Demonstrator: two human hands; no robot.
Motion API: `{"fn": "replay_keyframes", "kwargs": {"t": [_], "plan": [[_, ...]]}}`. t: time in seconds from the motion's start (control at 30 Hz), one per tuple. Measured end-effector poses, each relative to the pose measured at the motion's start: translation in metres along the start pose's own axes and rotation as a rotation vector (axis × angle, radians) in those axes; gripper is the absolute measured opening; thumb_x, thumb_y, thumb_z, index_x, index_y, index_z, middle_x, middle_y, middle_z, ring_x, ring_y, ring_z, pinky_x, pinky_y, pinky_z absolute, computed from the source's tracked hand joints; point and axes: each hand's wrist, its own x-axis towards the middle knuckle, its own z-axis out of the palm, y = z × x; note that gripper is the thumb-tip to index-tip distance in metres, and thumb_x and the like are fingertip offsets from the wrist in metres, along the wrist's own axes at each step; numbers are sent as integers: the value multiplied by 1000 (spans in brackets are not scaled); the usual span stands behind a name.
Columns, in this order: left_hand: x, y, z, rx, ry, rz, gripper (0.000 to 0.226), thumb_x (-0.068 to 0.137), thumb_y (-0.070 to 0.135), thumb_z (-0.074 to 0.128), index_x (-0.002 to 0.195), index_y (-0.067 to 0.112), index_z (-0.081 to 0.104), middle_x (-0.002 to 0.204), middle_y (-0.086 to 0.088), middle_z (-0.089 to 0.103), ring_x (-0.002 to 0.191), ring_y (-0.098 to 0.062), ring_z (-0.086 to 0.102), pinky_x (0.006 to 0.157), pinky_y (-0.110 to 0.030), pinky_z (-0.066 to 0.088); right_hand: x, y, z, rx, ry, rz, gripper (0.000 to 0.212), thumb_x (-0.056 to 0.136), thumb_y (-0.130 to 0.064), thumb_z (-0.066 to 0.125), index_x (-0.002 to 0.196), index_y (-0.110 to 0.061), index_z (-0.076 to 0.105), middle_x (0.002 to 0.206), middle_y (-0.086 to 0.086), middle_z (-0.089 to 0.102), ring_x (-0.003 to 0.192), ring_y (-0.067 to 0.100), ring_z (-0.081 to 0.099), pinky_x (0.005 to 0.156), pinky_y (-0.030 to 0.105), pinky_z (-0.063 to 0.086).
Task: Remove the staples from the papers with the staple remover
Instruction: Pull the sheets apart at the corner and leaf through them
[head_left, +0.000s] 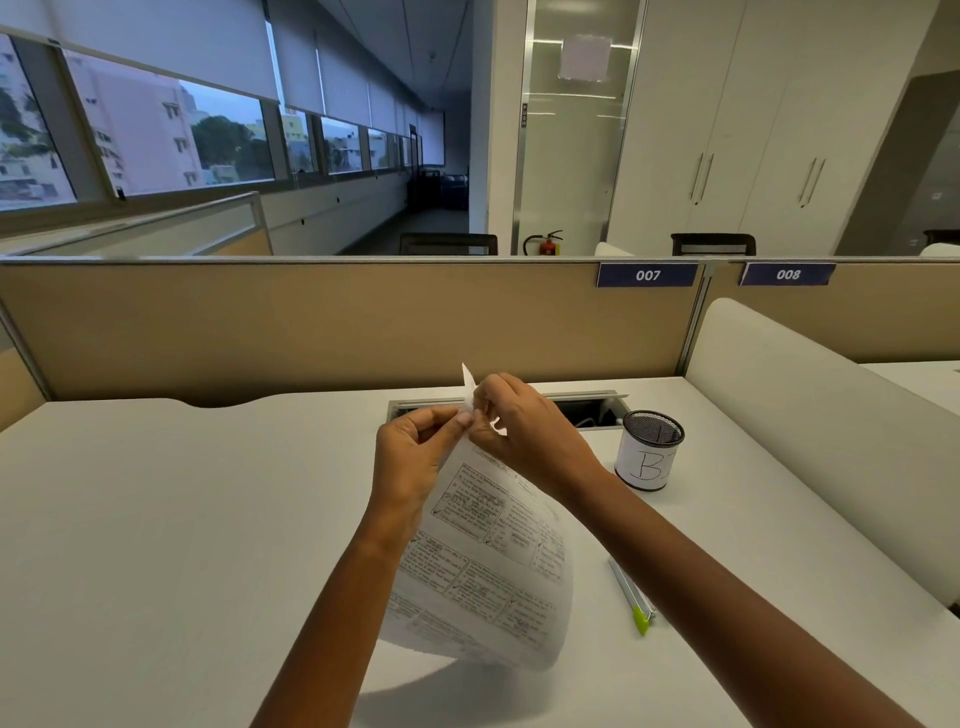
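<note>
Printed papers (483, 566) with boxed text hang lifted above the white desk (156, 519), curling down toward me. My left hand (415, 457) pinches their top corner from the left. My right hand (524, 431) pinches the same corner from the right, fingers closed on the paper. A small flap of the corner sticks up between the two hands. The staple itself is too small to see. The staple remover (632, 597), a slim silver tool with a lime-green end, lies on the desk to the right of the papers, untouched.
A black mesh cup (649, 449) with a white label stands at the right, beyond the tool. A cable slot (587, 408) is cut into the desk behind my hands. A tan partition (311, 327) closes the back, and a white divider (810, 415) rises at the right.
</note>
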Motion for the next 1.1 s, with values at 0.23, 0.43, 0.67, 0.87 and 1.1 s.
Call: {"fn": "replay_keyframes", "kwargs": {"t": [0.23, 0.43, 0.67, 0.87, 1.1], "plan": [[3, -4, 1, 17, 51, 20, 8, 79, 24, 62, 84, 24, 68, 80, 0, 71, 67, -17, 70, 57, -21, 58, 0, 1, -6, -61, 62, -98, 18, 89, -15, 54, 95, 0, 62, 93, 19, 66, 81, 31, 62, 60, 28, 43], [5, -4, 2, 18, -12, 40, 12, 79, 23, 61, 89, 20, 67, 82, -1, 71, 65, -13, 70, 52, -16, 55, 3, 2, -3, -164, 65, -137, 23, 91, -20, 49, 96, 2, 56, 100, 20, 63, 88, 30, 58, 63, 29, 41], [6, -3, 5, 134, -20, 198, 21, 80, 17, 62, 72, 36, 61, 71, 18, 63, 60, 11, 63, 48, -2, 45, 1, 2, 3, -164, 63, -115, 21, 89, -17, 55, 97, 2, 54, 104, 21, 62, 89, 30, 58, 65, 25, 38], [7, -10, 9, 194, 39, 238, 8, 81, 14, 60, 76, 20, 62, 74, 15, 60, 62, -4, 60, 50, -1, 47, 1, 0, -2, -172, 114, -195, 17, 77, -9, 68, 82, 3, 56, 80, 20, 65, 67, 32, 61, 49, 24, 43], [6, -10, 11, 109, 48, 200, 17, 82, 17, 59, 68, 28, 62, 67, 7, 63, 55, -5, 63, 49, -5, 49, -3, 2, 1, -23, 202, -100, 16, 85, -11, 58, 88, 4, 54, 89, 22, 63, 77, 34, 62, 58, 38, 58]]}}
